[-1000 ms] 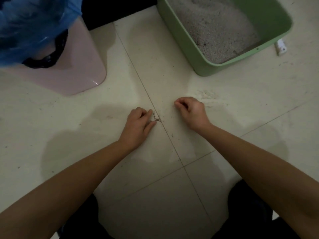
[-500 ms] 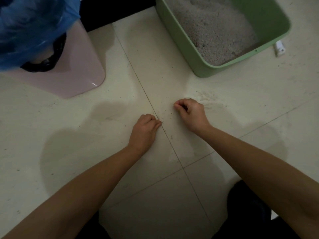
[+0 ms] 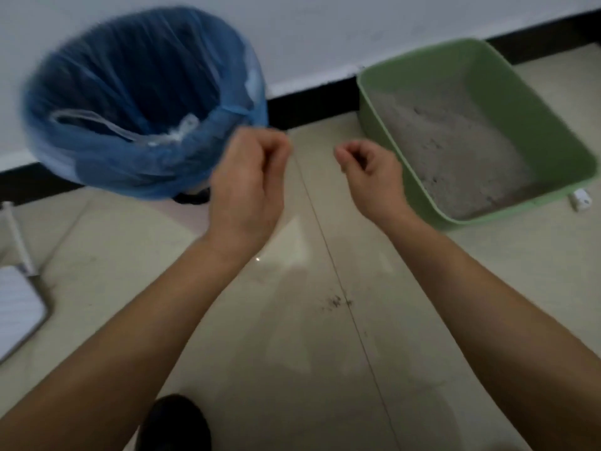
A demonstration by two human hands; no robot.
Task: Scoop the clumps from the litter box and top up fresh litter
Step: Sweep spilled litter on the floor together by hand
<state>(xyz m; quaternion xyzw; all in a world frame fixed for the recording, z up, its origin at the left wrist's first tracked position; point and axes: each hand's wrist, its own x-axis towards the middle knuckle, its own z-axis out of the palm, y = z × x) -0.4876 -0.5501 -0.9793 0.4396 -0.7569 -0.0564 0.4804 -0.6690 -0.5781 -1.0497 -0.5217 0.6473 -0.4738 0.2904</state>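
Note:
The green litter box (image 3: 553, 131) stands on the tile floor at the right, with grey litter (image 3: 455, 148) heaped in it. My left hand (image 3: 250, 180) is raised beside the rim of the bin lined with a blue bag (image 3: 130, 109), its fingertips pinched together. My right hand (image 3: 374, 177) hovers just left of the litter box, thumb and fingers curled in a pinch. What either hand pinches is too small to see. A few dark litter grains (image 3: 335, 301) lie on the floor by the tile seam below my hands.
A small white object (image 3: 580, 198) lies at the litter box's near right corner. A white flat thing with a thin post (image 3: 16, 310) sits at the left edge. The wall with a black baseboard (image 3: 309, 109) runs behind. Something dark (image 3: 175, 421) shows at the bottom.
Both hands have lifted off the floor, where they were pinching at spilled grains. The left hand rose toward the bin. The view has tilted up, so the bin's mouth and the wall show.

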